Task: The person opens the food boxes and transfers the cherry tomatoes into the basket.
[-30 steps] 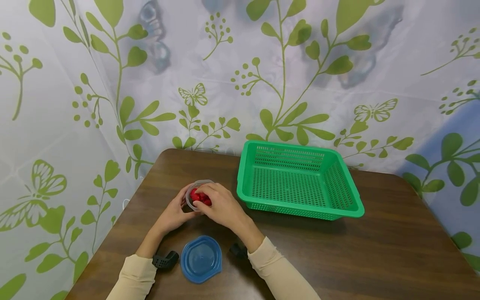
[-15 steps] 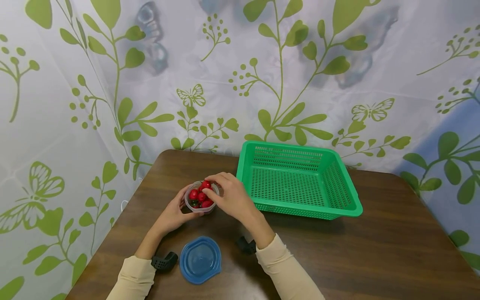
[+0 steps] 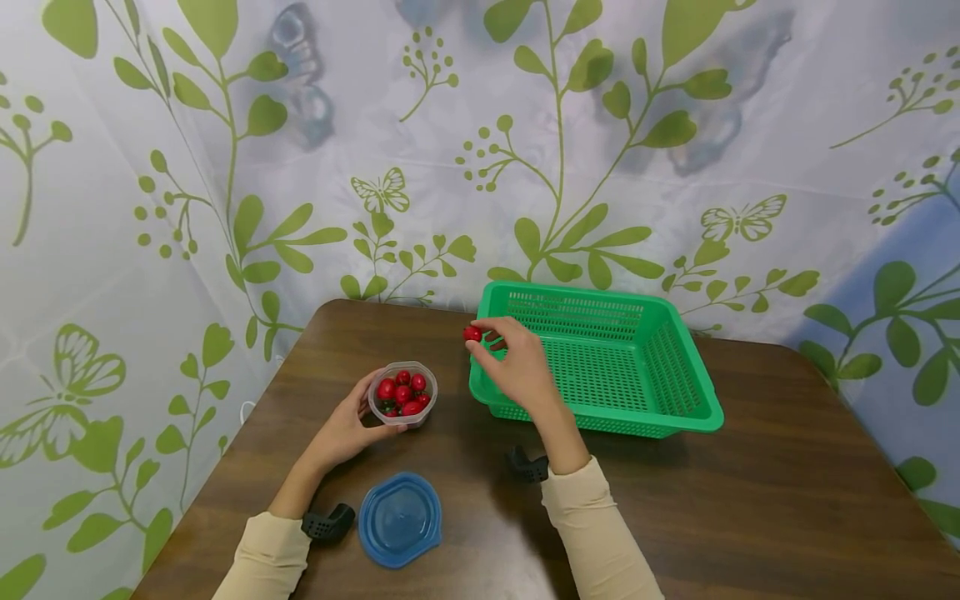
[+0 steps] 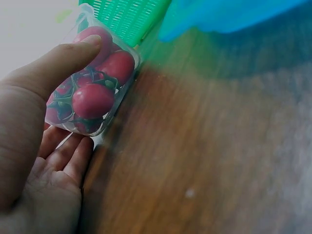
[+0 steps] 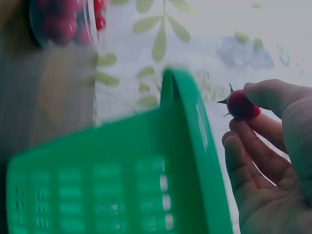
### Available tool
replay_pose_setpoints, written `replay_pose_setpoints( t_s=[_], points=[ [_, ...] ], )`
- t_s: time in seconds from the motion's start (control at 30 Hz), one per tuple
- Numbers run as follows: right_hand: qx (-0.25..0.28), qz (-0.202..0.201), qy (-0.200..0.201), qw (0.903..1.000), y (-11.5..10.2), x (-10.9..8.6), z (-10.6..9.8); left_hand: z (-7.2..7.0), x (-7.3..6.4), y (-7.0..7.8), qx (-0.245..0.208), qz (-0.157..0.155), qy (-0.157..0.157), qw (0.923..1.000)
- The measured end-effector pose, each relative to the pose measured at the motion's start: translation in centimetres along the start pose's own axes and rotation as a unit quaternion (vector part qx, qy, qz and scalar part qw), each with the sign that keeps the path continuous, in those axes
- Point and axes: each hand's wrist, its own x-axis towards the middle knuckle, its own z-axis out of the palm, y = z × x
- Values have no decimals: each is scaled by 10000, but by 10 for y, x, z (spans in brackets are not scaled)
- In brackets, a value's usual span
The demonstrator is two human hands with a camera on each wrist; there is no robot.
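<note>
1. While I watch from my distant seat, here's the left hand (image 3: 348,429) with its fingers curled round a clear plastic tub (image 3: 434,390), the thumb on one side of it and the other fingers opposite.
2. Inside that tub, a heap of small red tomatoes (image 3: 403,394), and on my left wrist view I get green stalks showing among them.
3. Over to the right hand (image 3: 521,367) now: thumb and fingers pinch a single tomato (image 3: 472,333) at their tips, its green leafy top poking out, clear on my right wrist view.
4. That single tomato is up just beside the left edge of a green basket (image 3: 607,375), as the head view has it, and the right wrist view shows me a gap between it and the rim.
5. Slotted floor, slotted sides: the basket stands on the brown tabletop (image 3: 750,483), right of the tub and near it.
6. Closer to the person, I have a blue lid (image 3: 400,518) lying between the forearms, apart from both tub and basket.
7. Cream sleeves (image 3: 600,533) on both arms, and a black mount (image 3: 328,522) at each wrist.
8. Behind it all hangs a pale curtain (image 3: 450,167) printed with green leaves and butterflies.
</note>
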Motion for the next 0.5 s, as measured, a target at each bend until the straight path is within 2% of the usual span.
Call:
replay_pose_setpoints(
  t_s=[0.3,0.5],
  points=[
    [230,514,297,9980,25,0,-30,0,1,-1,-46,2,-24,10000],
    [170,786,275,9964,37,-5,-40,1,0,0,-45,37,-23,10000]
  ],
)
